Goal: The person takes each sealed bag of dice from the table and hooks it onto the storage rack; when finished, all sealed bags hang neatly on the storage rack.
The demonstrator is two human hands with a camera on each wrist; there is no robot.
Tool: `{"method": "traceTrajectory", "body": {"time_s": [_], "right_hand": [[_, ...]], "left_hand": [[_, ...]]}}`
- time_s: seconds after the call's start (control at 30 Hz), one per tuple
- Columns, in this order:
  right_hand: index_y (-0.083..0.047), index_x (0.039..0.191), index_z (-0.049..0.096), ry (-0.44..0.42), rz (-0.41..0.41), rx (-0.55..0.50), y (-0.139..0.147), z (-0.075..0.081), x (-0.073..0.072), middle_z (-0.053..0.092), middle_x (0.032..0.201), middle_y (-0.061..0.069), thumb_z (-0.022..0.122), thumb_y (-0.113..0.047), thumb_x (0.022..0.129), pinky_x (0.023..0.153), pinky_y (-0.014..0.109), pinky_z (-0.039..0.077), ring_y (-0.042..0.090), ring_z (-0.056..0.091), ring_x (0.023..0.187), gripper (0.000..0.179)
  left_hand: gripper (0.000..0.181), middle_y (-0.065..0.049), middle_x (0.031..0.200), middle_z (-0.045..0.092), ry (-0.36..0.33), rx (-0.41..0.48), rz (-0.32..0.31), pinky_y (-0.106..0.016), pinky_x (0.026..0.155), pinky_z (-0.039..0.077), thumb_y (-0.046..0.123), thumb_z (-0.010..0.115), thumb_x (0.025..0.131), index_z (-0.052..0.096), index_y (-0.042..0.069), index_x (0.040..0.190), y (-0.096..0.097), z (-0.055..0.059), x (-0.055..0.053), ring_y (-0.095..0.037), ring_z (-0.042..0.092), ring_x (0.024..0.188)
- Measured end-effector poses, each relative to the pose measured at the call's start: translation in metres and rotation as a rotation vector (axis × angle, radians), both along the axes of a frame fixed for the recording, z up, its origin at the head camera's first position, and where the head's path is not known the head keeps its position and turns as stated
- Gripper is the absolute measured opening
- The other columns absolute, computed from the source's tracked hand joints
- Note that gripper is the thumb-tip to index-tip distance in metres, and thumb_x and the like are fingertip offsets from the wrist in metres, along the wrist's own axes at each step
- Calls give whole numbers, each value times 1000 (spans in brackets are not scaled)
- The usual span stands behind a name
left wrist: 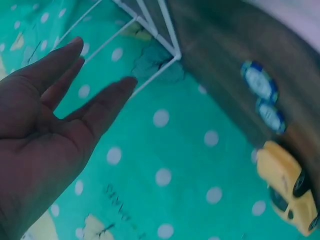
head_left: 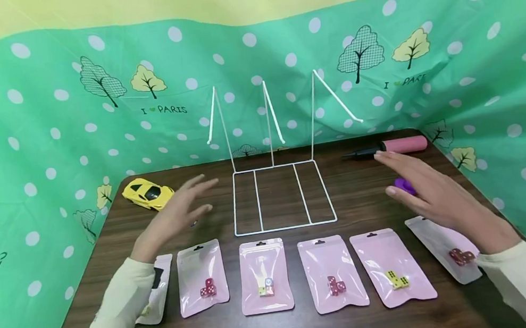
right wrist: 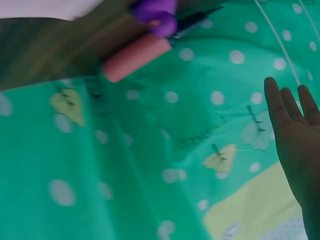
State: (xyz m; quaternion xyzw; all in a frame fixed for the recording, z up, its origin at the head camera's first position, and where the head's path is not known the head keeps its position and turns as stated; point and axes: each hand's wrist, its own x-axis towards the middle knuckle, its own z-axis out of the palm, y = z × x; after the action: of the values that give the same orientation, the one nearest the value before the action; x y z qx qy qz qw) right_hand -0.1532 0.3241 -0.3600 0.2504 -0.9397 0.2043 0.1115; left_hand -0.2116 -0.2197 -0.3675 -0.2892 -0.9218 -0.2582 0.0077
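Rack (head_left: 273, 166) (white wire) between both grips (head_left: 172, 213) (head_left: 431, 191)

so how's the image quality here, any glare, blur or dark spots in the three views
Head view: bright and mostly sharp, with whitish glare on the shiny pink plastic pouches; left wrist view: dimmer, left hand in shade, print on the round blue-and-white chips too soft to read; right wrist view: right hand dark, brown wood-grain tabletop smeared.
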Motion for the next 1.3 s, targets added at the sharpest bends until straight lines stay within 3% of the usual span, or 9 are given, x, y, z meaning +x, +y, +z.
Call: {"method": "traceTrajectory", "body": {"time_s": [0.2,0.43,0.53,0.6,0.63,0.77,0.87,1.17,1.3], "right_hand": [[-10,165,43,-136,-154,-35,29,-25,21,46,160,32,66,-30,110,108,82,32,60,42,142,63],[0,154,53,-163,-241,-36,76,-63,42,54,146,37,70,-22,107,103,82,34,63,48,131,54],[3,149,56,-116,-236,-17,93,-79,47,57,141,38,75,-16,104,125,57,30,60,51,125,52],[5,143,59,-69,-230,-4,102,-87,50,62,135,36,80,-11,98,117,38,38,57,56,119,52],[6,141,60,-63,-232,4,106,-90,52,63,133,37,82,-9,96,114,38,41,57,58,116,52],[9,136,60,-152,-288,33,116,-92,58,62,128,41,88,-12,91,85,62,51,61,63,106,58],[13,137,56,-274,-345,62,120,-91,61,57,128,46,88,-20,93,83,77,46,63,60,107,63],[13,134,57,-483,-402,55,121,-91,61,54,128,46,86,-24,95,70,50,56,41,68,90,60],[9,130,63,-497,-391,13,119,-95,65,67,111,30,81,-15,98,65,33,50,17,63,81,43]], "left_hand": [[43,-27,141,66,-70,-36,-81,-58,109,51,-5,75,98,68,-3,141,20,-33,-4,-46,62,132],[37,-24,125,71,-182,-58,-116,-45,89,62,-5,75,98,71,-4,135,38,-49,-7,-37,74,107],[35,-18,109,74,-182,-76,-116,-38,83,61,-6,76,96,73,-4,131,42,-53,-8,-28,73,97],[33,-12,99,73,-188,-93,-104,-34,78,58,-5,77,96,75,-3,129,43,-55,-9,-21,69,90],[33,-9,95,72,-194,-99,-97,-32,76,57,-5,78,95,75,-2,128,43,-56,-10,-17,67,87],[30,-6,92,72,-215,-111,-76,-32,75,57,-5,78,96,77,0,125,44,-60,-10,-15,66,83],[26,-7,93,73,-227,-118,-58,-34,76,58,-4,78,96,78,1,122,44,-62,-10,-16,68,85],[10,-2,91,72,-253,-121,5,-34,77,56,-1,79,96,81,8,101,45,-70,-8,-14,64,84],[10,-2,92,71,-261,-113,12,-35,77,57,-2,78,97,80,9,96,46,-74,-7,-15,64,84]]}}
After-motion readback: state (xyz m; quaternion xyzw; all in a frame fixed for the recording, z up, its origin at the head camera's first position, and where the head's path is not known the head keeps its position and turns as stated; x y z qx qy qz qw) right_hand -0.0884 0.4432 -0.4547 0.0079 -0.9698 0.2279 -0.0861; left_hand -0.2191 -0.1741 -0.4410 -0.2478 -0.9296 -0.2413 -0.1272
